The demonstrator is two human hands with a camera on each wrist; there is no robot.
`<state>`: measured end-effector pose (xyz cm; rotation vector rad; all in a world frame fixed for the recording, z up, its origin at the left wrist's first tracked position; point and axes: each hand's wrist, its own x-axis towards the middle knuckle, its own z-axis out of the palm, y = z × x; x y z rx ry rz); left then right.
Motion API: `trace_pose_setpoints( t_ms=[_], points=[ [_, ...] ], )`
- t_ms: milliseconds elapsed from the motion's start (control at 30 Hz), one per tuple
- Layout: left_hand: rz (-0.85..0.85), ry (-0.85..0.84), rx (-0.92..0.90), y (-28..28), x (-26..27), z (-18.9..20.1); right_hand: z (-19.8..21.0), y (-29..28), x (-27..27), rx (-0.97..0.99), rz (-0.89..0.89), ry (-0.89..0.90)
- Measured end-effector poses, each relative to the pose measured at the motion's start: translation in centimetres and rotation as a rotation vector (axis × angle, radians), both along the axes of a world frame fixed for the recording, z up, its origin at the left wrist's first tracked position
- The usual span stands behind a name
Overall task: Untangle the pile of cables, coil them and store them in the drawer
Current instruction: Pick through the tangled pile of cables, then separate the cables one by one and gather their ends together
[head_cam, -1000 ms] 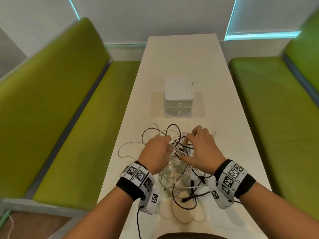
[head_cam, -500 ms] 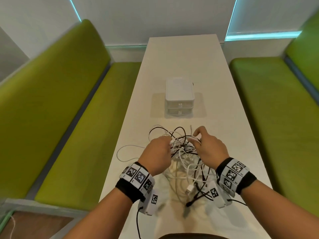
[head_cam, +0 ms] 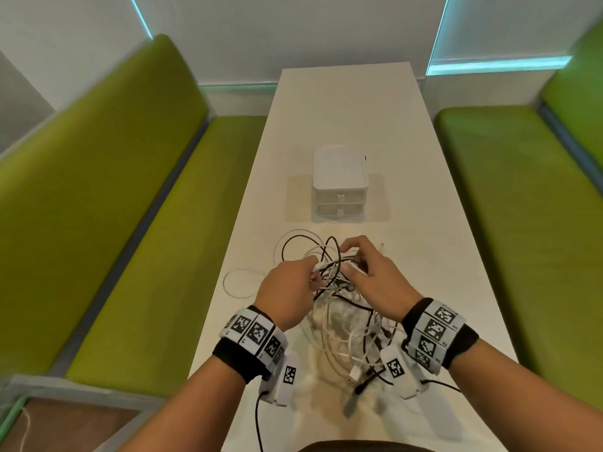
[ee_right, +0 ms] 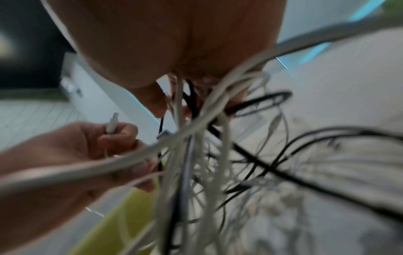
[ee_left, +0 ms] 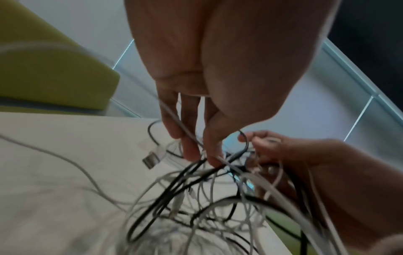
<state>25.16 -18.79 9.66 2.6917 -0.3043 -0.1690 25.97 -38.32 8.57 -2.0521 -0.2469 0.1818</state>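
We cannot follow any single strand through the tangle of cables point(head_cam: 339, 308), since white and black lines cross too thickly and the wrist views smear them into streaks near the lens. The left hand point(head_cam: 287, 295) hides its own fingertips in the head view, and the right hand point(head_cam: 375, 282) covers the knot's middle, so we cannot tell which cable each pinches. The drawer unit point(head_cam: 341, 184), toward the table's point(head_cam: 440, 256) far end, is too small to show whether its drawers sit fully closed.

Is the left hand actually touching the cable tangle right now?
Touching. In the left wrist view the left hand pinches a white strand of the cable tangle between its fingers; the head view shows the same grip.
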Motion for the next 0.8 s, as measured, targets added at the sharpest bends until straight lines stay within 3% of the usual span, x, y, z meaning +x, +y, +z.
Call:
trace_pose_setpoints(
  t_ms=[133, 233, 367, 533, 633, 733, 800],
  points=[
    [-0.117, 0.012, -0.128, -0.8, -0.8, 0.9, 0.2, 0.4, 0.4, 0.304, -0.274, -0.148],
    [-0.077, -0.04, -0.205, -0.3, -0.6, 1.4, -1.2, -0.6, 1.1, 0.257, -0.462, -0.141],
    [0.049, -0.03, -0.281, 0.9, -0.1, 1.4, -2.8, -1.8, 0.7, 0.064, -0.38, -0.031],
    [0.046, -0.007, -0.008, 1.4, -0.1, 0.9, -2.1, -2.3, 0.6, -0.15, -0.185, 0.091],
    [-0.017, 0.014, 0.025, 1.5, 0.1, 0.7, -1.3, -2.5, 1.1, -0.11, -0.209, 0.138],
    [-0.063, 0.036, -0.116, 1.5, 0.1, 1.1, 0.5, -2.3, 0.6, -0.074, -0.281, -0.13],
    [-0.07, 0.065, -0.241, 1.2, -0.1, 1.3, 1.7, -1.3, -0.3, -0.006, -0.194, -0.311]
  ],
)
